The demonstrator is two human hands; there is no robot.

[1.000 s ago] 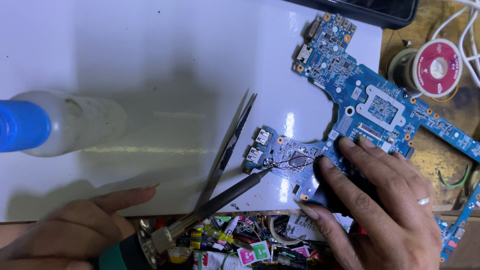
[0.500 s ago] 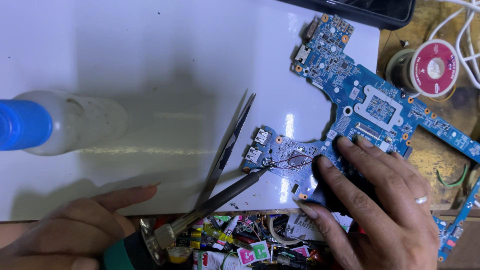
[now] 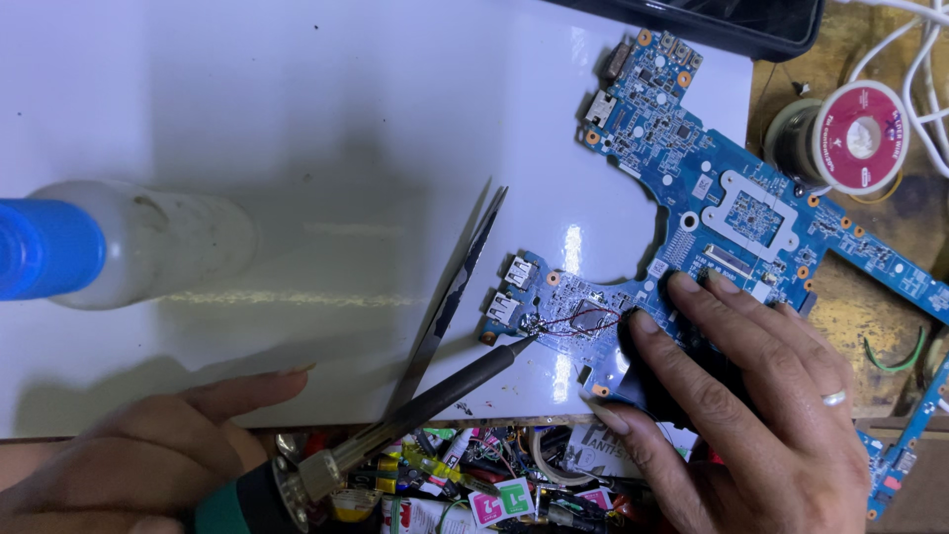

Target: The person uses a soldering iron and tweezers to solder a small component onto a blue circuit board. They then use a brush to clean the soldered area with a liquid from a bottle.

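Circuit board (image 3: pixel 751 213), blue, flat on white mat (image 3: pixel 297 119), pressed under open right hand (image 3: pixel 732 405). Left hand (image 3: pixel 129 455) seemingly closed around soldering iron (image 3: pixel 415 410), grip partly out of view, tip touching board near twin ports. Tweezers (image 3: pixel 450 297) just beside.

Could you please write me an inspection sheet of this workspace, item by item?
Surface: white mat on a worn wooden bench.
Job's things: blue circuit board; soldering iron, tip at the board's corner near the two ports; fine red wires there.
Clutter: tweezers, white bottle with blue cap, solder spool, small parts and packets at the front edge.
Grippers: left hand grips the iron's handle; right hand, wearing a ring, presses flat on the board.
Cables: white cables at top right.
Surroundings: dark device at top edge.
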